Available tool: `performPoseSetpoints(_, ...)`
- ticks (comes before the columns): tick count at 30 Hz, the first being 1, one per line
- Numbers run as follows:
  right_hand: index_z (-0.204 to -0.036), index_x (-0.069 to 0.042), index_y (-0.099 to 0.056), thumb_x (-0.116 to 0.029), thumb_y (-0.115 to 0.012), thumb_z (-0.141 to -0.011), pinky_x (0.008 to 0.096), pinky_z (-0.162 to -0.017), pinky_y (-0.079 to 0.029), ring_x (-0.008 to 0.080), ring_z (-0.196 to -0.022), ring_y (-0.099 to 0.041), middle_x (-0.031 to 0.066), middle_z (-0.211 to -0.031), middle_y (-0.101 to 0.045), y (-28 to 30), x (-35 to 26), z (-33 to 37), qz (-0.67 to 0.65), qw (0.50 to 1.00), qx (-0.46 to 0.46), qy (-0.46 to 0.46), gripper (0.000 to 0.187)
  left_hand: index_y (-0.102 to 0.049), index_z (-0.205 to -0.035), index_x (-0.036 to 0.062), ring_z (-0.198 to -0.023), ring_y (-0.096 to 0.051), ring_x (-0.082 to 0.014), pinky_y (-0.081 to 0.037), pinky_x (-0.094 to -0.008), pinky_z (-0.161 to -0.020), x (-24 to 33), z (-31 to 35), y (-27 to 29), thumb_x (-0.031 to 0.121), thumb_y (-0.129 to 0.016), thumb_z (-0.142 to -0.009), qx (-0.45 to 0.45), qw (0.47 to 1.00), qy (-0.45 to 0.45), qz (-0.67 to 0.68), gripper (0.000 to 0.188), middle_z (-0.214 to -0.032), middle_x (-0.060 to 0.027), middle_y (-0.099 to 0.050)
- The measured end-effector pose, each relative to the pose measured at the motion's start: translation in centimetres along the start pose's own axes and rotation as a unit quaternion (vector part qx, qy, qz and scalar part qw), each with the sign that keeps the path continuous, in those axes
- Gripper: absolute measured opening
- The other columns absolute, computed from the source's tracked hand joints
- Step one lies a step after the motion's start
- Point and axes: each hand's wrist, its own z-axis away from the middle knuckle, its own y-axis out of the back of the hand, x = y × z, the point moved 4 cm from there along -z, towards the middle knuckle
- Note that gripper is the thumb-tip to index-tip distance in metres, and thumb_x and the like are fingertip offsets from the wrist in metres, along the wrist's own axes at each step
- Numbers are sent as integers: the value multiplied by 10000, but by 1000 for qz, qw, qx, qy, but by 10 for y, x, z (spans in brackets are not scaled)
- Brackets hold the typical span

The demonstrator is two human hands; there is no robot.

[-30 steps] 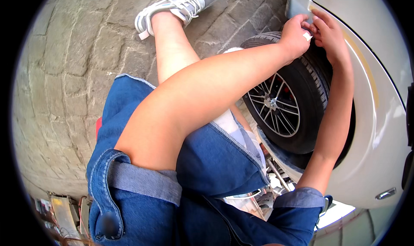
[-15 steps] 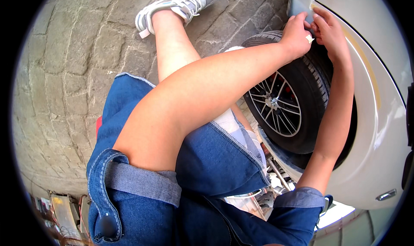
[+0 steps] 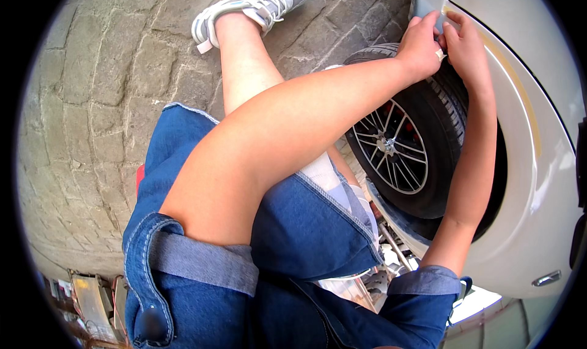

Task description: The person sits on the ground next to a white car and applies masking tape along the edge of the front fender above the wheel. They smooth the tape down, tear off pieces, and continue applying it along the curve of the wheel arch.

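Note:
My left hand [image 3: 420,48] is at the front end of the pale car's fender [image 3: 520,184], above the wheel arch. Its forefinger points up against a grey patch of the panel, and its other fingers are curled in. A small whitish scrap [image 3: 439,55] shows at those curled fingers. Close beside it, my right hand [image 3: 468,48] has its fingers bent, tips at the fender edge near the end of a yellowish strip [image 3: 510,74]. The strip follows the curve of the arch. What either hand pinches is hidden by the fingers.
A tyre with a spoked alloy wheel [image 3: 391,147] stands just below my hands. Stone paving [image 3: 110,98] spreads to the left, under my grey shoe [image 3: 257,6]. Metal parts [image 3: 391,251] lie by my lap, and a door handle [image 3: 546,278] is at lower right.
My left forefinger has stretched further up the panel, and the hand has shifted slightly. My right fingers have bent in more, toward the left hand.

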Motion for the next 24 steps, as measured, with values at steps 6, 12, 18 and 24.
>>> performPoseSetpoints(6, -1299, 96, -537, -155, -537, -930, 362, -745, -540, 233, -752, -696, 151, -788, -701, 0, -5, 2, 11, 1000, 13, 5, 446, -452, -1445, 91, -1079, -586, -354, -496, -393, -939, -1, -7, 3, 88, -665, -859, -24, 1000, 7, 6, 623, -1221, -200, -536)
performPoseSetpoints(12, -1324, 24, -546, -209, -559, -988, 300, -679, -496, 142, -718, -609, 87, -808, -659, -3, 5, -3, 25, 999, 31, 22, 409, -471, -1434, 106, -1105, -582, -367, -492, -395, -954, 4, -6, 3, 133, -668, -880, -31, 999, 14, 8, 588, -1242, -221, -523)
performPoseSetpoints(18, -1314, 30, -554, -199, -565, -984, 316, -714, -508, 156, -739, -629, 106, -826, -674, -2, 20, -9, 27, 999, 18, 24, 402, -466, -1440, 105, -1110, -580, -363, -492, -391, -956, -2, -10, 0, 125, -680, -868, -25, 1000, 3, 3, 611, -1238, -216, -524)
performPoseSetpoints(24, -1309, 42, -551, -196, -570, -980, 319, -718, -512, 169, -752, -646, 121, -820, -682, -3, 24, -14, 38, 998, 25, 37, 406, -428, -1454, 60, -1106, -583, -346, -496, -391, -954, -5, -11, -5, 56, -688, -833, -7, 1000, 28, 2, 673, -1233, -193, -534)
